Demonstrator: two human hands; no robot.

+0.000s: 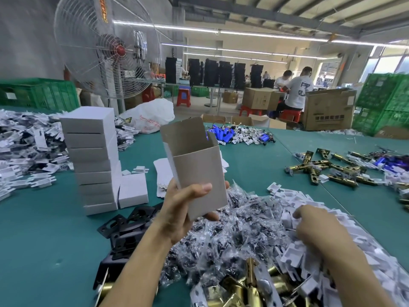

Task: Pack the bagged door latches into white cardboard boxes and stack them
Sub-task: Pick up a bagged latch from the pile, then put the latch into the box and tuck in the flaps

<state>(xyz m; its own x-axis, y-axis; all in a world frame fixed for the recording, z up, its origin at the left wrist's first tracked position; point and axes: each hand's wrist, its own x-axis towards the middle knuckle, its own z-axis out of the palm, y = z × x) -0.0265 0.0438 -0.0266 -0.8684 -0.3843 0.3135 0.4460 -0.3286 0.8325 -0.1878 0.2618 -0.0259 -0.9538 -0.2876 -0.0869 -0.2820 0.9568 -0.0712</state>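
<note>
Table (44, 240) is bearing a heap of bagged latches (232, 240) and, to its left, a stack of shut boxes (93, 160). Our left hand (181, 213) is gripping an open box (194, 173) upright above the heap; our right hand (314, 227) is resting on it, and we cannot tell whether it is grasping anything.

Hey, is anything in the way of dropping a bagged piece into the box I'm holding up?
Nothing visible. The left hand holds the box mouth up, its top flap standing open at the back. The right hand is on the pile lower right, with open air between them.
</note>
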